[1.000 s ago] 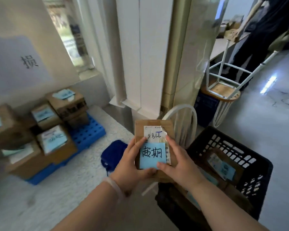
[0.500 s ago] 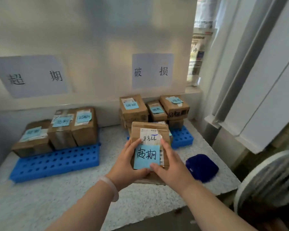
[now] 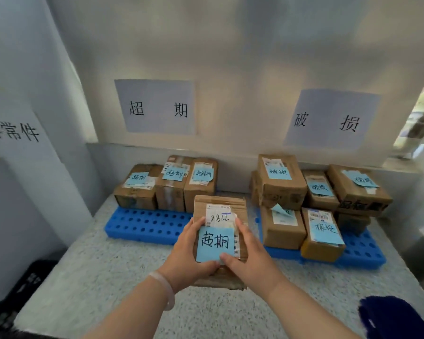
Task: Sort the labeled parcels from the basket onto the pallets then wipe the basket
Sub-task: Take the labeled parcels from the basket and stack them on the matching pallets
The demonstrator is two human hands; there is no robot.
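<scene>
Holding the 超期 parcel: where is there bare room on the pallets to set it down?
On the left pallet, the front strip before its three parcels is bare, likely room for the held parcel. The right pallet is crowded; only its front right corner shows. The speckled counter before both pallets is free, up to the dark blue cloth.

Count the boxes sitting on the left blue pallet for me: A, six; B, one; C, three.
C: three boxes stand in a row along the back of the left pallet; the held box in front is gripped by the left hand and right hand.
</scene>
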